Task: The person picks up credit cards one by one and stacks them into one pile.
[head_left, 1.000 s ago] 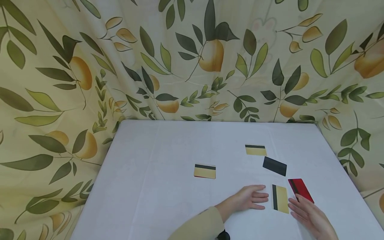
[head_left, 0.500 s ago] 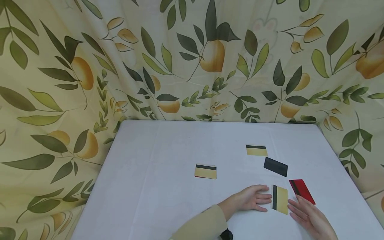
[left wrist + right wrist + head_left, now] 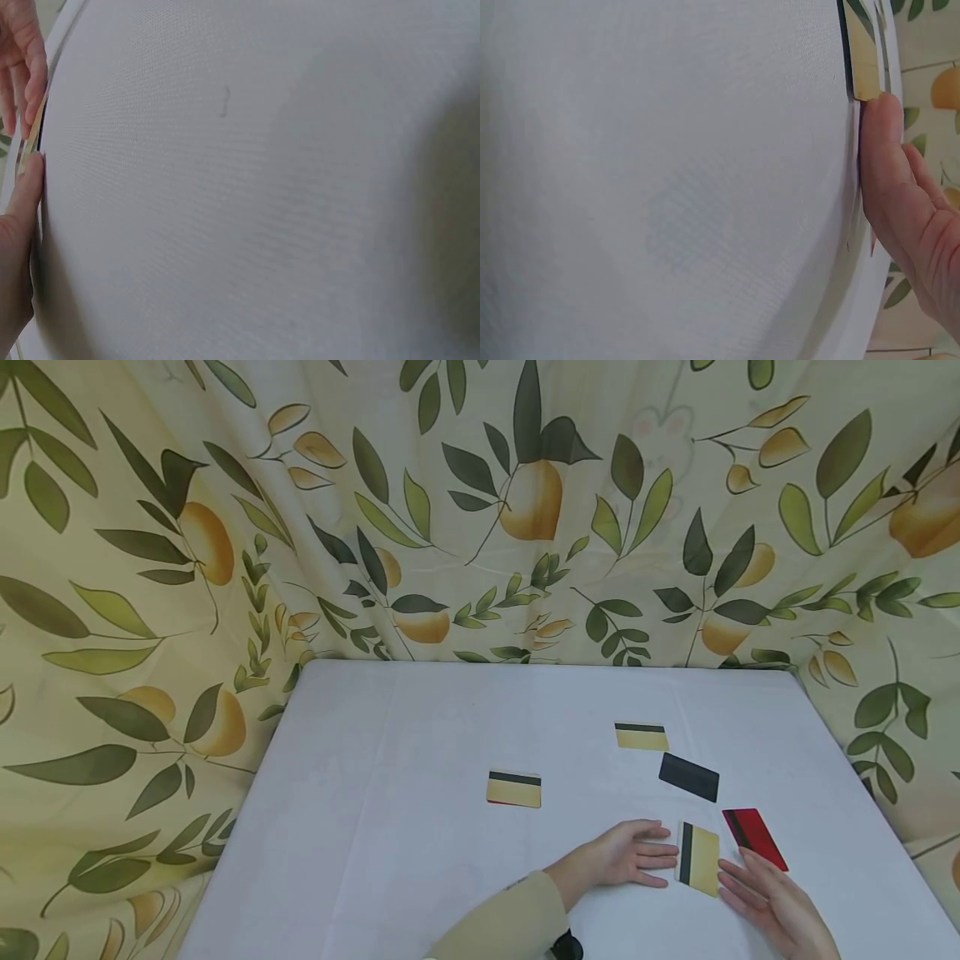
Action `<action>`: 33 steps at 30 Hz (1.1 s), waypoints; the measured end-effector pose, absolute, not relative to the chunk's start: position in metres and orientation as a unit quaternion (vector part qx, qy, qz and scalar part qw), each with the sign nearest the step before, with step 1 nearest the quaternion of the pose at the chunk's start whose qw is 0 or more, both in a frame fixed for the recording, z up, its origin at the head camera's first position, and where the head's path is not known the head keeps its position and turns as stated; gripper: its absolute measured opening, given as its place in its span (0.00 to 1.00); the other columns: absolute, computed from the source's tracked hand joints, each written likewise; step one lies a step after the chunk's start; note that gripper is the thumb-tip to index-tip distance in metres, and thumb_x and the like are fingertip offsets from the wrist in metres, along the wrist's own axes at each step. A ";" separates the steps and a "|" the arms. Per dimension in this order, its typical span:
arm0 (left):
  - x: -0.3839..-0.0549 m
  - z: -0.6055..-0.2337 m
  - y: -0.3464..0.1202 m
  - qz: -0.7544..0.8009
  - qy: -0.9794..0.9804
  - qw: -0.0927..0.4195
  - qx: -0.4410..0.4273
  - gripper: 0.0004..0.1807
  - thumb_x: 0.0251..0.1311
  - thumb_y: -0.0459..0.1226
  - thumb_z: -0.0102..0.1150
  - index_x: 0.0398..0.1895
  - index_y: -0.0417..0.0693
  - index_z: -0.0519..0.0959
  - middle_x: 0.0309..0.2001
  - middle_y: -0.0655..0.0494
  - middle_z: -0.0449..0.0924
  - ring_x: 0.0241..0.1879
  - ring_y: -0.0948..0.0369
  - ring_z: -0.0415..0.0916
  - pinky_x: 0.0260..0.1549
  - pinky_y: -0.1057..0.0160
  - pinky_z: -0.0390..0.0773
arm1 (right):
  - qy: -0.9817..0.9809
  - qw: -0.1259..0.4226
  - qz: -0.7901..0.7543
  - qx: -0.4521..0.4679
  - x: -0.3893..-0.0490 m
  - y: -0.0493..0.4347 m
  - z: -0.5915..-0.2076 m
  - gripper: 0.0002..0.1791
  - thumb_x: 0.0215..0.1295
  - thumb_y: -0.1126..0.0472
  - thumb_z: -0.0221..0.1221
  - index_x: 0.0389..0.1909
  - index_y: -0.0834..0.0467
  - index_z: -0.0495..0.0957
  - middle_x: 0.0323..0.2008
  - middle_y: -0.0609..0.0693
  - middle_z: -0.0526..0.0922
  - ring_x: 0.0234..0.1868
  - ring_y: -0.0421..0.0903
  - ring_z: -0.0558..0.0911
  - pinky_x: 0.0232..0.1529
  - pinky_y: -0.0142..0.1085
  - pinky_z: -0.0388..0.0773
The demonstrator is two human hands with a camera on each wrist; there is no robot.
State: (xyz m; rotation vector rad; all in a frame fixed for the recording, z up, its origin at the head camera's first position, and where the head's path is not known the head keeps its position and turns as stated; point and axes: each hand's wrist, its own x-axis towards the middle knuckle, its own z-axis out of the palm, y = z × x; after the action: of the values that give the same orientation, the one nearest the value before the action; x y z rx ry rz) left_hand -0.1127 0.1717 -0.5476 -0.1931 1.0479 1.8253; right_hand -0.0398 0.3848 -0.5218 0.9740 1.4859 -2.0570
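A gold card with a dark stripe (image 3: 702, 858) lies between my two hands on the white-covered table (image 3: 390, 735). My left hand (image 3: 626, 853) has its fingers extended, fingertips right at the card's striped left edge. At the opposite edge my right hand (image 3: 772, 893) stands with fairly straight fingers, its fingertips meeting the card's lower right side. In the right wrist view the right hand (image 3: 907, 195) has a fingertip at the end of the gold card (image 3: 864, 67). Partly behind the right hand is a red card with a dark stripe (image 3: 759, 833).
A plain black card (image 3: 688, 777) lies beyond the hands, and a gold striped card (image 3: 641, 737) sits farther back. To the left is another gold striped card (image 3: 513, 792) with a red edge showing under it. A fruit-patterned curtain (image 3: 480, 568) hangs behind the table.
My left hand has moved slightly right, up to the card's edge. The gold card between the hands has shifted a little left, and the right hand has followed it slightly.
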 end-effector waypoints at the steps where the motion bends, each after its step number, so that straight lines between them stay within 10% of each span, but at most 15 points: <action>1: -0.113 -0.548 0.171 0.754 0.428 0.492 -0.078 0.24 0.62 0.47 0.46 0.55 0.40 0.70 0.52 0.41 0.75 0.56 0.48 0.70 0.54 0.38 0.64 | 0.533 0.209 -0.740 0.352 -0.040 0.385 -0.522 0.57 0.56 0.39 0.55 0.68 0.51 0.21 0.30 0.33 0.76 0.36 0.36 0.81 0.52 0.36 0.74; 33: -0.117 -0.530 0.167 0.674 0.540 0.495 -0.094 0.19 0.62 0.43 0.50 0.45 0.35 0.76 0.39 0.44 0.80 0.46 0.49 0.77 0.51 0.47 0.73 | 0.577 0.249 -0.707 0.326 -0.046 0.380 -0.526 0.45 0.69 0.43 0.41 0.68 0.69 0.29 0.35 0.45 0.79 0.38 0.42 0.81 0.47 0.36 0.78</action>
State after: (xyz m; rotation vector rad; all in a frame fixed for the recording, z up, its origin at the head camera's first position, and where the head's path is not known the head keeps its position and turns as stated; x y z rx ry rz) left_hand -0.1173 0.1670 -0.5301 -0.2289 1.3086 1.6344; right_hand -0.0457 0.3795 -0.5259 0.8871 1.5704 -1.9242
